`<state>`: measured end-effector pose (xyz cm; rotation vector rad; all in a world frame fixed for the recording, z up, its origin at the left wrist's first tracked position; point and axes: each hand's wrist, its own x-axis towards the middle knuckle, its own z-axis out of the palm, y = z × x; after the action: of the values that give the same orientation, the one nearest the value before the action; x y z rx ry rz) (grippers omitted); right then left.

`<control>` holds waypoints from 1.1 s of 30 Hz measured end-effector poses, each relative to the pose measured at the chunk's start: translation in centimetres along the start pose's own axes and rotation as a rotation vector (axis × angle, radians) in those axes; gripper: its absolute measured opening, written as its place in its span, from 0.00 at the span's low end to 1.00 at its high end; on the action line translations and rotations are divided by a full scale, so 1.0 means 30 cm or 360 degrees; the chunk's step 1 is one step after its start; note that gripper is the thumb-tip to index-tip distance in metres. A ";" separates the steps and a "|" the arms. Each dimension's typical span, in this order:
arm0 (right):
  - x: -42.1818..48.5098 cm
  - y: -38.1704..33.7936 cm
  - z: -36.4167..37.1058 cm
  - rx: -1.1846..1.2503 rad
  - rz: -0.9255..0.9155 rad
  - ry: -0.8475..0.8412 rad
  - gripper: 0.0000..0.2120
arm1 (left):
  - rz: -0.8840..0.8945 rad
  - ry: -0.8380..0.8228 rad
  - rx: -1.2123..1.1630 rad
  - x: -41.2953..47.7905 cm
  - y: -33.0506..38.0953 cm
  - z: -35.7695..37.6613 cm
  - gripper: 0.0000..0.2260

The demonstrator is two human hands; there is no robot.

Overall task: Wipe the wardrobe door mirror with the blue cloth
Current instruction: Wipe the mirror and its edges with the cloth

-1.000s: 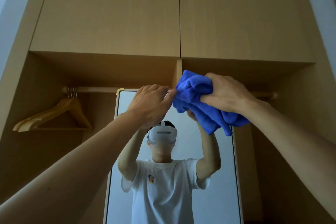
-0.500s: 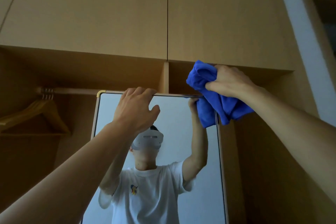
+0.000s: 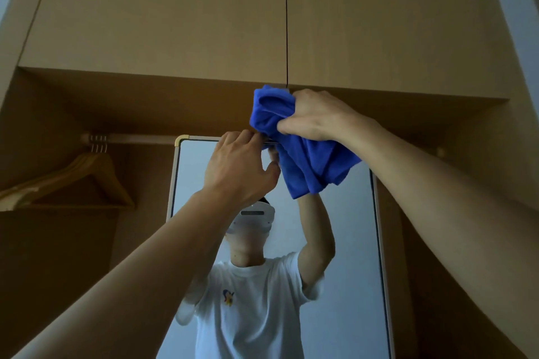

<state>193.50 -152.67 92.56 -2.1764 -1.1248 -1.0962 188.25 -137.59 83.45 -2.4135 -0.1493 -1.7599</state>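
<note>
The person stands facing the mirror (image 3: 350, 256) on the wardrobe door with both arms raised to its top edge. To my eye the wiping is only at its start: the work is at the very top, and the long run of glass below looks yet to be covered. The left hand (image 3: 239, 169) has its fingers hooked over the top edge, thumb spread out below, gripping it as if to steady the door. The right hand (image 3: 316, 116) is closed tight round the blue cloth (image 3: 303, 163), fingers curled into the bunch, and holds it against the top edge just beside the left fingers. Whether the cloth presses on glass or only on the edge I cannot tell. The next move, I would say, calls for the cloth to be drawn down and across the pane with even pressure while the other hand braces the door against swinging. The cloth is a vivid blue, soft and thick-looking, crumpled into a wad with a loose tail hanging over the upper glass. The glass gives a clear reflection, and no smears show in this dim light. Off to the left, wooden hangers (image 3: 87, 181) hang from a clothes rail (image 3: 140, 139).
</note>
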 end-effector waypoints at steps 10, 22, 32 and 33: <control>-0.037 0.184 -0.071 -0.0061 0.0287 0.0029 0.11 | 0.0010 -0.0059 -0.0033 0.013 -0.046 -0.001 0.26; -0.017 0.195 -0.071 -0.0199 0.0331 -0.0065 0.12 | -0.0078 0.0012 0.0323 -0.007 -0.119 -0.021 0.24; 0.028 -0.115 0.014 -0.0127 0.0090 -0.0074 0.11 | -0.0163 0.0148 -0.0027 -0.030 -0.232 -0.078 0.19; 0.034 -0.148 0.030 -0.0121 0.0050 -0.0059 0.11 | -0.0159 0.0177 -0.0024 -0.033 -0.229 -0.073 0.17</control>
<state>190.60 -149.09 93.04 -2.2740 -1.0771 -1.1059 184.73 -131.21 83.60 -2.3494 -0.2482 -1.9396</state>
